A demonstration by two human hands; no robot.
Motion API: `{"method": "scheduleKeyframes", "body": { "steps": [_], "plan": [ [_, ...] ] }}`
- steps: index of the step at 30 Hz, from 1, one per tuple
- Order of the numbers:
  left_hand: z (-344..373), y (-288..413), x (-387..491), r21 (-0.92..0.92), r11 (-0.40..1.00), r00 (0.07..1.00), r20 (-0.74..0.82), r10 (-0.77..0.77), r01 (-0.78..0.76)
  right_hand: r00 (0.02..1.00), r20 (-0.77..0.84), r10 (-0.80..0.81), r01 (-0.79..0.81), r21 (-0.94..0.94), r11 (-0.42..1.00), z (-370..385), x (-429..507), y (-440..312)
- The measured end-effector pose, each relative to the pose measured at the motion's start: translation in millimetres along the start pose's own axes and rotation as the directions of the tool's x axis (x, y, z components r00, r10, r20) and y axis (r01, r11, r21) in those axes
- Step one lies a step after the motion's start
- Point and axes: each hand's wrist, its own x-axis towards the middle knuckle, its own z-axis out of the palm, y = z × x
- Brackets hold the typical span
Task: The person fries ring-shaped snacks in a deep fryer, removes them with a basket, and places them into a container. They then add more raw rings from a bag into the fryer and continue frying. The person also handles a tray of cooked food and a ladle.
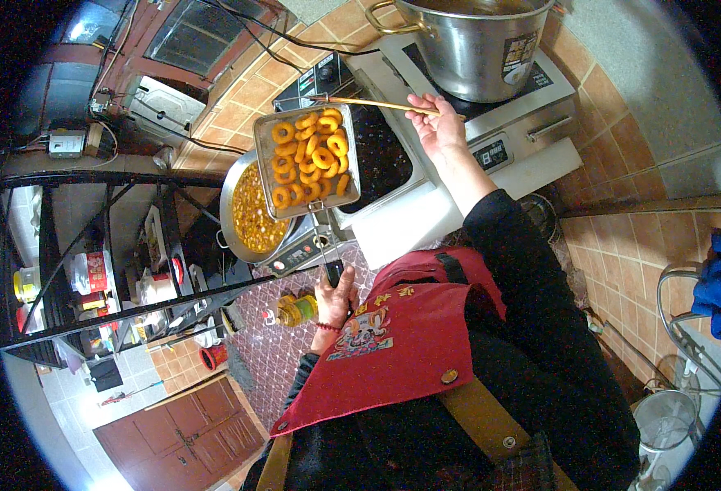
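Observation:
My left hand (pixel 334 301) is closed around the black handle (pixel 334 274) of a square wire fry basket (pixel 264 161). Inside the basket lie several golden fried rings (pixel 322 158), some overlapping. My right hand (pixel 439 130) grips long wooden chopsticks (pixel 380 104), whose dark tips reach the basket's far rim; whether they touch it I cannot tell. The basket hangs between a fryer well of dark liquid (pixel 382 166) and a wide metal pan (pixel 225 212) of reddish-brown food with pale pieces. It hides part of each.
A large steel stockpot (pixel 471 55) with brass-coloured handles stands on the cooker at the upper right. Behind the fryer sits a control box (pixel 308 80) with cables. A black shelf rack (pixel 152 302) holds containers at left. Yellow oil bottles (pixel 298 310) stand on the tiled floor.

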Motion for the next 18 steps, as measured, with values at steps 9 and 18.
{"method": "scheduleKeyframes", "body": {
  "steps": [9, 18],
  "plan": [
    [6, 12, -6, 0.009, 1.0, 1.0, -0.018, 0.004, -0.004, 1.0, -0.019, -0.006, 0.007, 0.052, 0.999, 8, -8, -3],
    [5, 8, -6, -0.118, 0.992, 0.999, -0.024, -0.045, 0.042, 1.0, -0.01, -0.006, 0.007, 0.06, 0.998, 7, -6, -3]
  ]
}}
